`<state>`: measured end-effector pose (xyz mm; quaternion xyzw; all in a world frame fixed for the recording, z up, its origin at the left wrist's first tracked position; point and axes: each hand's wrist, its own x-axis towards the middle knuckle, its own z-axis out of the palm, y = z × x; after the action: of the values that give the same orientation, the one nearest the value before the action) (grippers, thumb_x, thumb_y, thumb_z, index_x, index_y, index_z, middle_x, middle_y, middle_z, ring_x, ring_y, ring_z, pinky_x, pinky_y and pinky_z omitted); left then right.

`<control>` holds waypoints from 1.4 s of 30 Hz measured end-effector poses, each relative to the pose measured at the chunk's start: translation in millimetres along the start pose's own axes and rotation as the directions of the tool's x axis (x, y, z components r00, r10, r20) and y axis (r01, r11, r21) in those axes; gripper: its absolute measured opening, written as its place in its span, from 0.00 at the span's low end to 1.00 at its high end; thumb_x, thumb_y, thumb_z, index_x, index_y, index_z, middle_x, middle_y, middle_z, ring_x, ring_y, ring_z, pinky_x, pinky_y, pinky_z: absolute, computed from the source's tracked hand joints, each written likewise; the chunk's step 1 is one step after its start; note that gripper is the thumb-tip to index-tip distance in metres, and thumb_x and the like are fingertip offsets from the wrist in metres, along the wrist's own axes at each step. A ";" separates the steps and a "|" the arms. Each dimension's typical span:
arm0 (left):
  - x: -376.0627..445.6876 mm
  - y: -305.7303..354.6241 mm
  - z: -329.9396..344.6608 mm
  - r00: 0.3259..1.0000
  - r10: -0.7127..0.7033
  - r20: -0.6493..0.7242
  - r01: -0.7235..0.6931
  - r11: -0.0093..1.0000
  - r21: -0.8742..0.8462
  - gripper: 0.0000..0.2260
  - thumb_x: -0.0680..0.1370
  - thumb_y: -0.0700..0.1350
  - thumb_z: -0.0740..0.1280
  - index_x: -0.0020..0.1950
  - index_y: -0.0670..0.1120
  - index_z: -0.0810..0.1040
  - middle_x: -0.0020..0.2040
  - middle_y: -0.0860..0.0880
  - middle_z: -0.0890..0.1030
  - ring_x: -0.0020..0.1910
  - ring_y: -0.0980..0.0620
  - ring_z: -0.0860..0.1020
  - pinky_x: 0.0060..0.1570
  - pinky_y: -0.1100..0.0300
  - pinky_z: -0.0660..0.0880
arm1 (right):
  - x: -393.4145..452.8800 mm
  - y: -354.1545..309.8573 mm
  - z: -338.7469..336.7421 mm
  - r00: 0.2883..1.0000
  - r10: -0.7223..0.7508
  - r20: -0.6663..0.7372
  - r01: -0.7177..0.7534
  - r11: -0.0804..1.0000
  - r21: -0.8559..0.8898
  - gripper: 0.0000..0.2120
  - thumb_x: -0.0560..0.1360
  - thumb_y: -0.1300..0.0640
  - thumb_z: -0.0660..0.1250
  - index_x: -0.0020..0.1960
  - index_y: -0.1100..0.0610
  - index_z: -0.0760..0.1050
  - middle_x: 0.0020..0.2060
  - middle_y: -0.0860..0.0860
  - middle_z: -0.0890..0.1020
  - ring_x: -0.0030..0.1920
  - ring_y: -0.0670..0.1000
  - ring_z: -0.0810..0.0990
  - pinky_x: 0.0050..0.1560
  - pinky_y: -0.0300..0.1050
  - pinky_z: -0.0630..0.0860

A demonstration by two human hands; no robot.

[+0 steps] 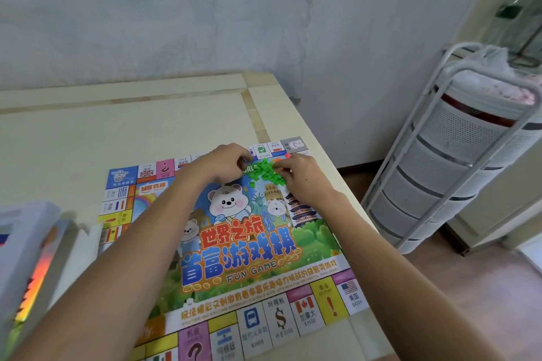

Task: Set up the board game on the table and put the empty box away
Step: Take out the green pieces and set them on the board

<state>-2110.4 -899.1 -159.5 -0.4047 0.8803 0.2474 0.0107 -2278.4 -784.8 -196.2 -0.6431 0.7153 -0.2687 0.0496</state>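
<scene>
A colourful game board (240,246) with bears and flag squares lies flat on the cream table (88,138). On the board's far part sits a heap of small green plastic pieces (265,170). My left hand (221,163) is on the left of the heap with curled fingers; what it holds is hidden. My right hand (299,177) is on the right of the heap and pinches some green pieces at its edge. A small red piece (287,155) lies just beyond my right hand. The game box (26,255) stands at the left edge, blurred.
The table's right edge runs close beside the board. A white tiered wire rack (457,155) with round perforated baskets stands on the floor to the right. A pale wall rises behind the table.
</scene>
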 end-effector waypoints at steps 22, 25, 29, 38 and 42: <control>17.4 -1.2 10.0 0.998 0.063 0.029 -0.065 0.996 0.056 0.35 0.71 0.52 0.77 0.75 0.49 0.67 0.50 0.49 0.76 0.48 0.49 0.74 0.47 0.58 0.68 | 4.3 -19.6 2.3 0.974 0.221 0.057 -0.226 0.967 0.115 0.18 0.72 0.54 0.74 0.58 0.63 0.79 0.43 0.56 0.83 0.42 0.53 0.79 0.45 0.44 0.74; 18.4 -4.1 11.0 0.997 0.066 0.045 -0.067 0.998 0.021 0.40 0.72 0.52 0.76 0.79 0.52 0.59 0.47 0.49 0.75 0.48 0.47 0.75 0.48 0.57 0.69 | 3.4 -18.7 2.5 0.981 0.182 0.069 -0.188 0.977 0.104 0.17 0.72 0.56 0.74 0.55 0.66 0.79 0.41 0.57 0.83 0.43 0.55 0.80 0.48 0.49 0.76; 18.9 2.4 4.3 0.992 0.055 0.114 -0.061 0.997 0.049 0.42 0.73 0.51 0.75 0.80 0.53 0.54 0.47 0.48 0.76 0.48 0.46 0.76 0.48 0.57 0.70 | 9.9 -19.3 -0.7 0.978 0.161 0.132 -0.170 0.983 0.064 0.15 0.72 0.56 0.74 0.54 0.64 0.79 0.41 0.57 0.81 0.44 0.56 0.78 0.45 0.49 0.74; 13.7 7.2 0.9 0.987 0.080 0.142 -0.081 0.997 0.006 0.31 0.75 0.48 0.74 0.75 0.54 0.66 0.41 0.53 0.75 0.37 0.53 0.73 0.46 0.57 0.69 | 11.7 -19.0 -1.3 0.973 0.175 0.150 -0.187 0.980 0.064 0.19 0.72 0.55 0.74 0.61 0.60 0.78 0.46 0.57 0.82 0.49 0.55 0.78 0.53 0.50 0.76; 11.7 7.4 1.0 0.988 0.082 0.134 -0.084 0.996 0.011 0.32 0.75 0.49 0.74 0.76 0.53 0.64 0.49 0.46 0.79 0.38 0.52 0.72 0.47 0.57 0.69 | 10.2 -19.8 -0.9 0.971 0.181 0.156 -0.192 0.979 0.063 0.22 0.73 0.55 0.74 0.65 0.60 0.76 0.47 0.56 0.82 0.47 0.52 0.77 0.52 0.47 0.75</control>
<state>-2123.8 -902.8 -159.8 -0.3500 0.8958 0.2667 0.0623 -2262.8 -794.7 -183.8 -0.5889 0.7560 -0.2413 0.1529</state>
